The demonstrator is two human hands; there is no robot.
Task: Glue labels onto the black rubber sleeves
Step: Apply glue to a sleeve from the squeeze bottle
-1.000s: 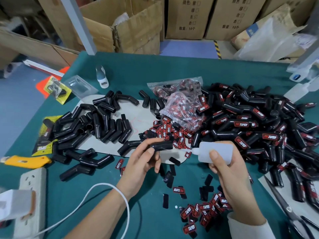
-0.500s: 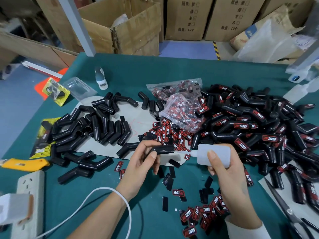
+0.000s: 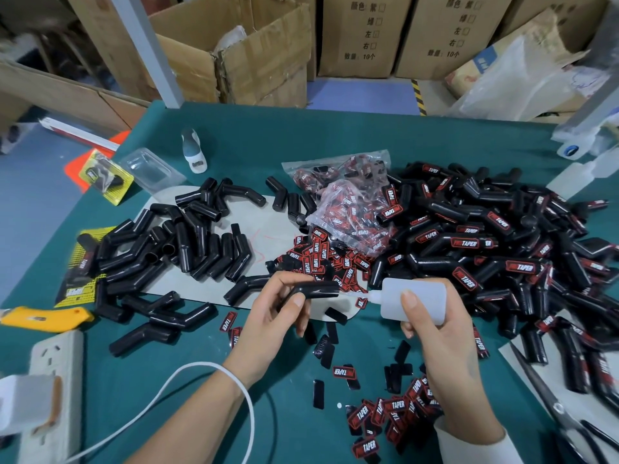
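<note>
Glue bottle nozzle meets a black sleeve held over the green desk.

The left hand (image 3: 273, 318) pinches a black rubber sleeve (image 3: 315, 291) between thumb and curled fingers; the right hand (image 3: 442, 333) wraps its grip round a white glue bottle (image 3: 413, 298), nozzle pointing at the sleeve's end. Loose red-and-black labels (image 3: 385, 416) lie nearest on the desk (image 3: 335, 145). Beyond the hands, unlabelled sleeves (image 3: 174, 249) pile on the left and labelled sleeves (image 3: 485, 242) on the right, with a bag of labels (image 3: 348, 202) between. Cardboard boxes (image 3: 254, 58) stand behind.
</note>
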